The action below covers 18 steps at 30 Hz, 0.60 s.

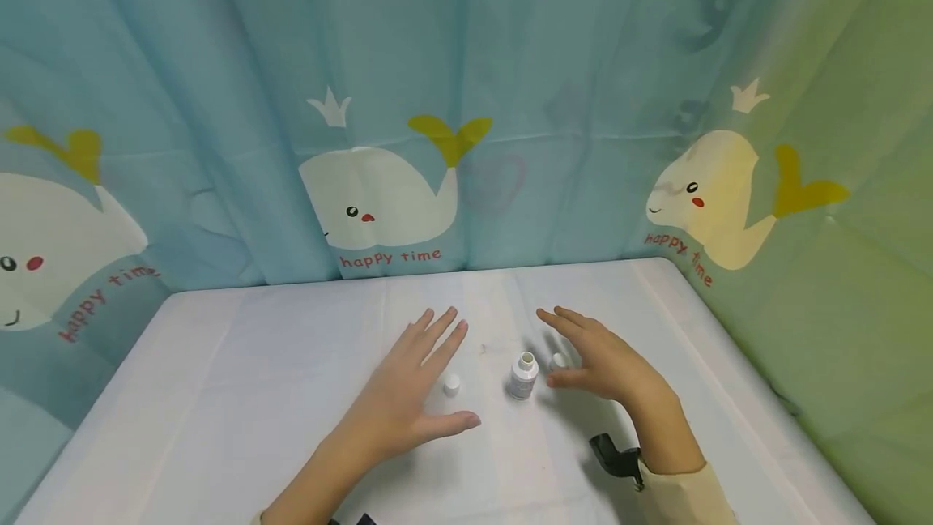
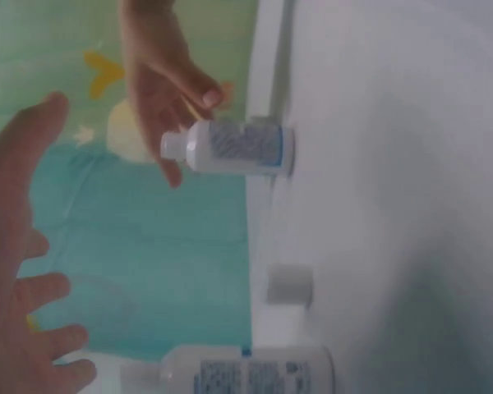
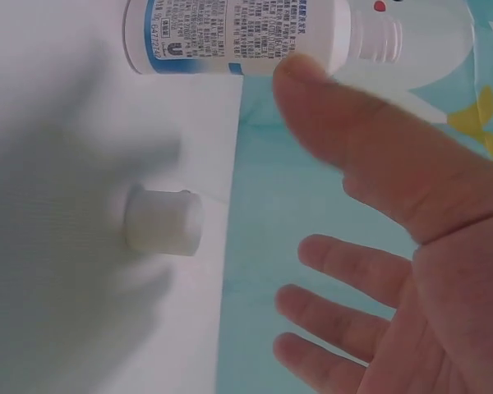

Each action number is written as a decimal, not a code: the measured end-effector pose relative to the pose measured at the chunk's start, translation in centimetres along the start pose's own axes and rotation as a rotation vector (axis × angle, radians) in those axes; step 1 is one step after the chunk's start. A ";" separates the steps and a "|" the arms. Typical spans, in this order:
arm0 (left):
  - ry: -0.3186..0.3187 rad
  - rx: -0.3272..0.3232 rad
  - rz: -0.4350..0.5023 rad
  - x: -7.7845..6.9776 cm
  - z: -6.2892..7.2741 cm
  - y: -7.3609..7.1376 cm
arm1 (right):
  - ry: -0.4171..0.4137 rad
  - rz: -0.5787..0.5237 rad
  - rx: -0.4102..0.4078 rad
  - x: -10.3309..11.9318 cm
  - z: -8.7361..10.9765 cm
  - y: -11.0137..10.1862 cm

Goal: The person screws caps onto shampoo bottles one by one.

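A small white bottle (image 1: 522, 379), its neck uncapped, stands upright between the two hands in the head view. My left hand (image 1: 408, 391) hovers left of it, fingers spread and holding nothing. On the other side, my right hand (image 1: 608, 359) is raised with thumb and fingers apart, also holding nothing. One white cap (image 1: 452, 385) lies near the left hand; another white cap (image 1: 558, 361) is partly behind the right hand. The left wrist view shows a second uncapped white bottle (image 2: 255, 371) near the left fingers, hidden in the head view. Printed text covers the bottle (image 3: 230, 33) in the right wrist view.
A white-covered table (image 1: 219, 395) lies under everything. Behind it hangs a blue-green curtain (image 1: 554, 209) with whale prints, and a green stretch of it runs along the right side. A black curved piece (image 1: 615, 456) sits at the right wrist.
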<state>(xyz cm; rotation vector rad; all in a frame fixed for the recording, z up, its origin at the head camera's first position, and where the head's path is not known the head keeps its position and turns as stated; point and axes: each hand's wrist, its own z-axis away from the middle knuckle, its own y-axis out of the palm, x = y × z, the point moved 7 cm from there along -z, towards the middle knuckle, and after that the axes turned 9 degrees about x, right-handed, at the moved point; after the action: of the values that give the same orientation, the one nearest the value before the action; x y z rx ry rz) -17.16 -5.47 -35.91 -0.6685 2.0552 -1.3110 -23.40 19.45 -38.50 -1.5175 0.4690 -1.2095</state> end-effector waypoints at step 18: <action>-0.085 0.091 0.220 -1.5 -1.5 3.2 | 0.014 0.021 0.019 -1.1 -0.5 0.7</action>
<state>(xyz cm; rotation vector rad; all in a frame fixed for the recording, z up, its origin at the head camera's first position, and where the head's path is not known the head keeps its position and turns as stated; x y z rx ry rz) -17.47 -2.23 -38.05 -0.4358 1.9268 -1.2199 -24.04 19.90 -39.66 -1.4850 0.4802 -1.2054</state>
